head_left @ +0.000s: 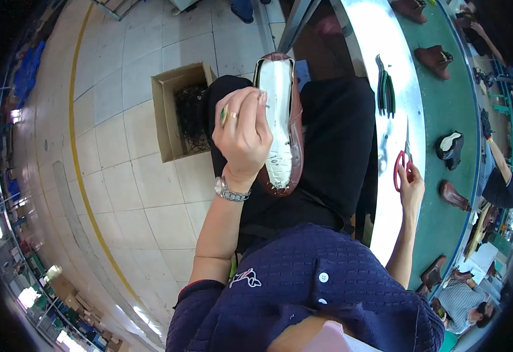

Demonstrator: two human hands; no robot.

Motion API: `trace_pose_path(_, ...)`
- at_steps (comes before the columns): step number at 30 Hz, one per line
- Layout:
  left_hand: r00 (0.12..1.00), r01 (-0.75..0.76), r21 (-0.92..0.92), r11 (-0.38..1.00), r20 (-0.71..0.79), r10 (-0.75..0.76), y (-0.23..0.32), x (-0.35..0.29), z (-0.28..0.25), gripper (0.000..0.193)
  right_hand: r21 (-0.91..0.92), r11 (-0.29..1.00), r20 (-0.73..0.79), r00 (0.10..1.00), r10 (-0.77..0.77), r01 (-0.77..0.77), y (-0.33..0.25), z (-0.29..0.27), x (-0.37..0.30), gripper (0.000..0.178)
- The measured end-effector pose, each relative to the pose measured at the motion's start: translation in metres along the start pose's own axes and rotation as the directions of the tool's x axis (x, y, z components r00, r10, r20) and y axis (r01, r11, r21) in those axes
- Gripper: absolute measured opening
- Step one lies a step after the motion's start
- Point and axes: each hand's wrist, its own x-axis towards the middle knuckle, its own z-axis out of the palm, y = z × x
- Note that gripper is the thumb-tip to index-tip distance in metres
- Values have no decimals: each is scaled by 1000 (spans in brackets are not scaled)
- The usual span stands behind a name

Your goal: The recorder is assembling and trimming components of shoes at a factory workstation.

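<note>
A brown leather shoe (296,126) lies sole side up across my lap, its white insole board (278,117) facing me and small metal points showing around the near end. My left hand (243,134) is over the left side of the shoe, with thumb and fingertips pinched together near the board; anything between them is too small to make out. On the metal bench to my right, my right hand (412,183) has its fingers at the red handles of a pair of scissors (400,164). The scissor blades point away from me.
Dark-handled pliers (387,94) lie on the metal bench (379,29). Beyond it, a green conveyor belt (429,111) carries several shoes and boots. A cardboard box (161,120) with black scraps stands on the floor by my left knee. Other people sit across the belt.
</note>
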Motion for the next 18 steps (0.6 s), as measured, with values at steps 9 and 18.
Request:
trace_pose_path(9,823,-36,-208,977,-561,-89,6,69,-59,16,-183,983,-178,982,-63,30,47,9,15,38)
trace_pose_path(18,856,394,448,802,138,-498,-103,7,-48,63,-19,959,-221,934,-280,283,-65,57,139,49)
